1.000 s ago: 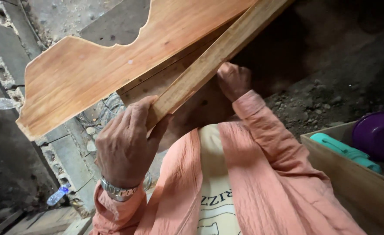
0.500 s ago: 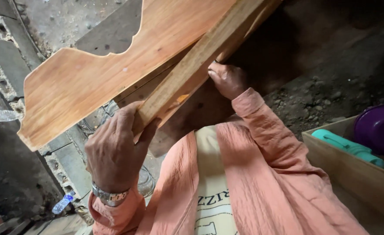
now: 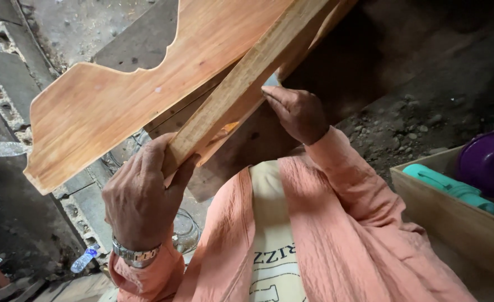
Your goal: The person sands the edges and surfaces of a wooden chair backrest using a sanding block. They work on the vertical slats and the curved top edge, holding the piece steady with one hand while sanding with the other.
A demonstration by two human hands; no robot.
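**Two hands on a raised wooden panel**

The right hand [image 3: 298,113] has come out from under the wood since a second ago and now sits in plain sight, lower and nearer the chest; the left hand [image 3: 140,198] has slid down and leftward with the rail's end. The panel [image 3: 129,95], a varnished board with a scalloped edge, is held up slantwise before the person, its broad end at the left, its far end running out of the top of the view; a pale rail [image 3: 241,84] lies along its underside. The left hand is closed round the rail's lower end, thumb on one face and fingers wrapped over the other; a metal watch [image 3: 134,253] rings that wrist. The right hand lies farther up, just beside the rail, fingers together and bent against the wood's underside; whether they grip it cannot be told. Both sleeves are salmon pink. At the right, a wooden box [image 3: 454,215] holds a purple bowl [image 3: 486,163] and a teal object [image 3: 445,186]; a plastic bottle [image 3: 84,259] lies on the ground at lower left.
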